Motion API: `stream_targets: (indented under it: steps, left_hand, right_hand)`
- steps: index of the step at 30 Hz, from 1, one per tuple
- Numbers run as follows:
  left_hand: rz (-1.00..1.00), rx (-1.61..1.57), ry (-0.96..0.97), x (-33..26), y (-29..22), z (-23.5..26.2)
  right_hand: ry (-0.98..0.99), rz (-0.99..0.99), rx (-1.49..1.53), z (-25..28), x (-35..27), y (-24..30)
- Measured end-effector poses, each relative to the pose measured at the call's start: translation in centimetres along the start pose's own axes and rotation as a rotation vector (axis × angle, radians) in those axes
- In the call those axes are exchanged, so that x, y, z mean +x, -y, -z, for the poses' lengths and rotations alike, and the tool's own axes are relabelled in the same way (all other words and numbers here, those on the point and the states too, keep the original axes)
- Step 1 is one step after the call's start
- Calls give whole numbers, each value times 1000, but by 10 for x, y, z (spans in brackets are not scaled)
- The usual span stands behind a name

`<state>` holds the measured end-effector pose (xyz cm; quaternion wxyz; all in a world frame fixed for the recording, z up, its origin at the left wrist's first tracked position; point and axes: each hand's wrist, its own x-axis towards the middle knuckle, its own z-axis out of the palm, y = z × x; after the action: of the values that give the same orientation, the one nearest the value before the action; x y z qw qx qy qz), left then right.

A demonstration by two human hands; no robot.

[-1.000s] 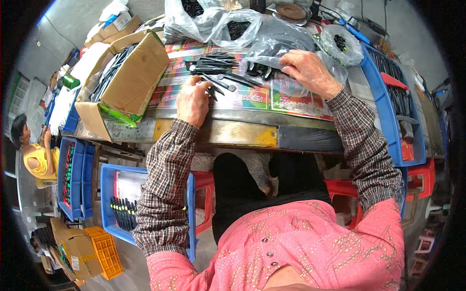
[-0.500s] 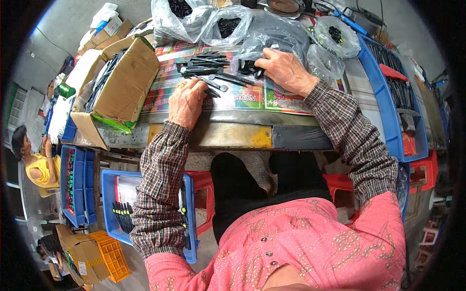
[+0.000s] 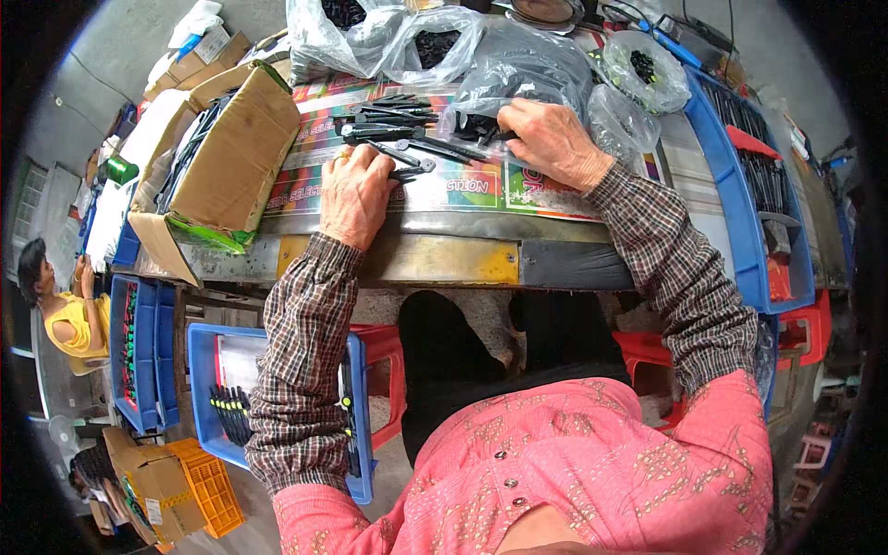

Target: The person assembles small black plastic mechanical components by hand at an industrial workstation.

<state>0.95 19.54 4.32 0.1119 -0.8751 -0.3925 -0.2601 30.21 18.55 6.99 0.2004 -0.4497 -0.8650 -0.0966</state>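
Note:
My left hand is closed near the table's front edge, around a slim black tool part that sticks out to its right. Just beyond it lies a loose pile of similar black tool parts, some with round ends. My right hand reaches to the mouth of a clear plastic bag with dark parts inside. Its fingers are curled down at small black pieces; whatever is between the fingertips is hidden.
An open cardboard box of dark parts stands left. More bags line the back. A long blue tray with black tools is right. Below the left arm sits a blue bin. A person in yellow sits far left.
My left hand has shifted slightly, and the part in it has turned. My right hand has moved a little, still at the bag's mouth.

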Motion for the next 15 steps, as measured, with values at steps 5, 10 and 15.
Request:
stream_targets:
  steps: [5, 10, 15]
  left_hand:
    - [-18, 66, -18, -3, 5, -14]
    - [37, 60, -98, -2, 0, -10]
    - [119, -224, -309, 0, -28, 18]
  right_hand:
    - [-31, -48, 125, 15, -4, 5]
    - [10, -125, 368, 32, -11, 22]
    - [-14, -197, 668, 46, -29, 45]
